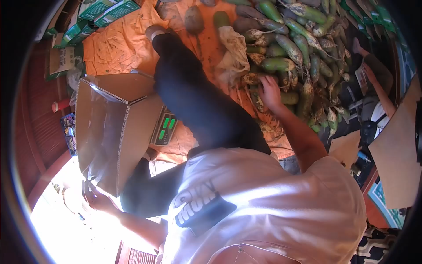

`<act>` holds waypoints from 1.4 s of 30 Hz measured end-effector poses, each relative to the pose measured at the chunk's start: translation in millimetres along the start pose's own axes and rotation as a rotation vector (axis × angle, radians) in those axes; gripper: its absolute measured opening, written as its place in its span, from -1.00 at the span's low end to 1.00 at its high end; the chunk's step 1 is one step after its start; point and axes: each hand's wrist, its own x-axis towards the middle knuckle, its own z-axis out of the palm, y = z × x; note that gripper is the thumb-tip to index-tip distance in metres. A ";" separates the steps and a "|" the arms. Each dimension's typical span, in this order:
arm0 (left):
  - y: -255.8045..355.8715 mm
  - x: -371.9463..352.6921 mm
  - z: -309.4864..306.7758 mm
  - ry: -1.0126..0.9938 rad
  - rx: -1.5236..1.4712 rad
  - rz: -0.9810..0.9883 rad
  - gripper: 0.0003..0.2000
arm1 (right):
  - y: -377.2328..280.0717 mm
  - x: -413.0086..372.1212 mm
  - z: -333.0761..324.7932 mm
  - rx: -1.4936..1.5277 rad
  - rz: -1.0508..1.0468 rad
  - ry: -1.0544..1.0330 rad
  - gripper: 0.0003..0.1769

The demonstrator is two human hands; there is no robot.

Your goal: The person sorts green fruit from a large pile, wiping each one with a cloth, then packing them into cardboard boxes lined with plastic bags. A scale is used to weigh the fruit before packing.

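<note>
A heap of long green radishes (281, 64), dusty with soil, lies on the orange sheet at the upper right. At the heap's near left edge, my right hand (270, 91) has its fingers bent around a soil-covered radish (251, 79), partly hidden by the hand. An open cardboard box (102, 132) stands tilted on my left, with clear plastic at its side. Down at its lower corner, my left hand (97, 199) closes on the box edge; glare and shadow blur the fingertips. Next to the box sits a digital scale (165, 128) with lit green displays.
My legs (198, 97) stretch between box and heap. A crumpled pale cloth (234, 50) lies on the orange sheet (110, 50). Green cartons (99, 13) stand at the upper left. Another person's arm (381, 90) shows at right, near a large cardboard panel (398, 152).
</note>
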 end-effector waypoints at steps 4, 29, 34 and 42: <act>0.3 -6.3 0.2 0.012 0.047 0.066 -0.82 | -29.3 97.5 44.7 -0.147 0.058 0.222 -0.58; 44.0 -9.2 3.4 0.152 -0.542 -0.423 -0.76 | 16.1 -62.9 2.3 0.147 0.102 0.223 -0.56; 23.5 -0.8 10.0 0.220 -0.710 -0.413 -0.79 | 128.5 -114.0 -25.5 -0.340 0.804 0.213 -0.29; 54.5 -10.8 -4.0 0.136 -0.557 -0.388 -0.69 | 207.7 -81.9 -33.4 -0.229 1.014 -0.120 0.02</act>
